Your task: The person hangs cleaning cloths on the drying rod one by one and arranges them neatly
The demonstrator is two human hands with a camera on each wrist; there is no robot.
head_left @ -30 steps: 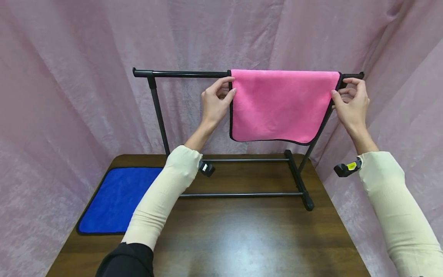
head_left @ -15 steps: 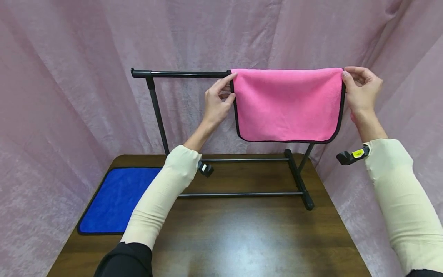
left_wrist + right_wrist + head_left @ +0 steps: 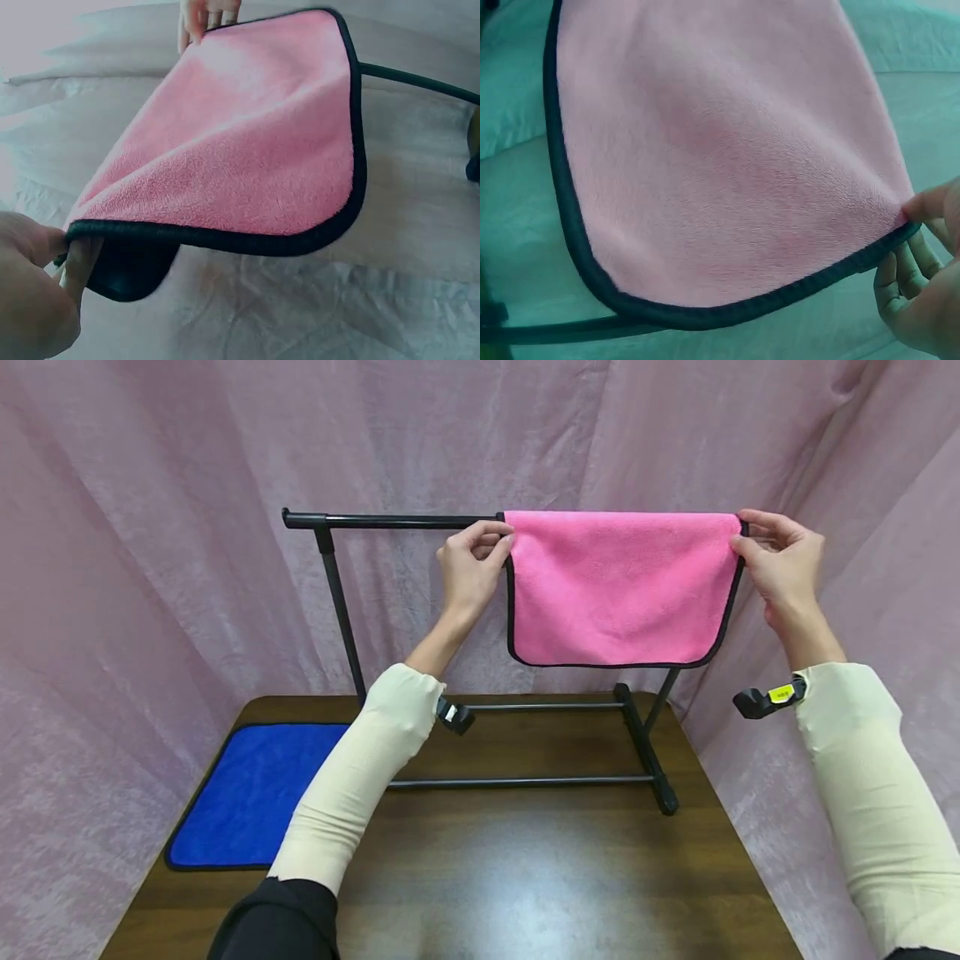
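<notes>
A pink microfibre cloth [image 3: 618,585] with a soft, plush pile and a narrow black stitched border hangs folded over the top bar of a black metal drying rack [image 3: 390,520], its rounded lower corners hanging free above the rack's base. The left hand [image 3: 468,564] pinches the cloth's upper left corner between thumb and curled fingers, right at the bar; the left wrist view shows the black edging caught in that hand's fingertips. The right hand [image 3: 776,560] pinches the upper right corner in the same way, fingers curled round the border at the far end of the bar. The rack is made of thin round tubes, with slanted uprights and two low rails, and stands on a dark brown wooden surface [image 3: 525,877] with a glossy sheen. A blue microfibre cloth [image 3: 247,793], also edged in black, lies flat on the surface's left side, well apart from the rack's pink cloth. A small yellow label [image 3: 782,694] sits on the black device at the right wrist; its writing is too small to read. Both arms wear cream sleeves. Crinkled pink fabric [image 3: 150,527] drapes behind and to both sides.
</notes>
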